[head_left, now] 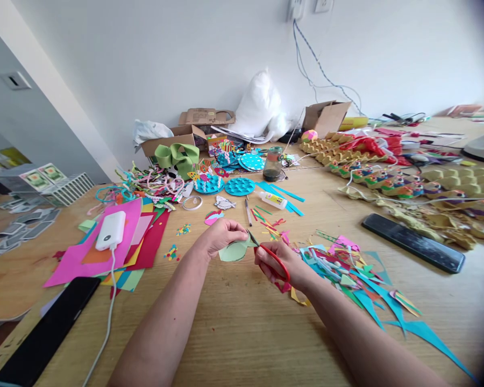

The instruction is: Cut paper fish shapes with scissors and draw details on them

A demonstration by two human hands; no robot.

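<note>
In the middle of the frame I saw both hands meeting low over the pale wood-grain counter [242, 333]. The left hand [221, 234] was closed in a pinch on the upper edge of a pale green paper piece [234, 250], a thin, matte, rounded cut-out lying almost flat. The right hand [276, 263] was curled tight through the glossy red plastic loops of the scissors [272, 257]. Their short dark blades pointed up and left and touched the right edge of the green piece. I could not tell how far the blades stood apart.

Just right of the right hand lay a loose heap of scraps [347, 269]: pointed teal slivers, pink and yellow offcuts, all flat and sharp-edged, crowding that wrist. At the left of the frame, a smooth white power bank [110, 230] sat on a large pink sheet [84, 252] that topped a fan of coloured sheets. Its white cable [108, 317] trailed to the bottom edge beside a black phone [48, 333].

Above the hands were a small glue bottle [274, 200] on its side, a glass jar [272, 163] with dark contents, and round blue dotted discs [239, 186]. A lime-green ribbon bow [177, 155] stood farther back. At the upper right, bumpy egg cartons [334, 148] ran in rows, some painted. A flat black bar [413, 242] lay at a slant below them. Against the wall were an open cardboard box [326, 115] and a stuffed white bag [260, 110].
</note>
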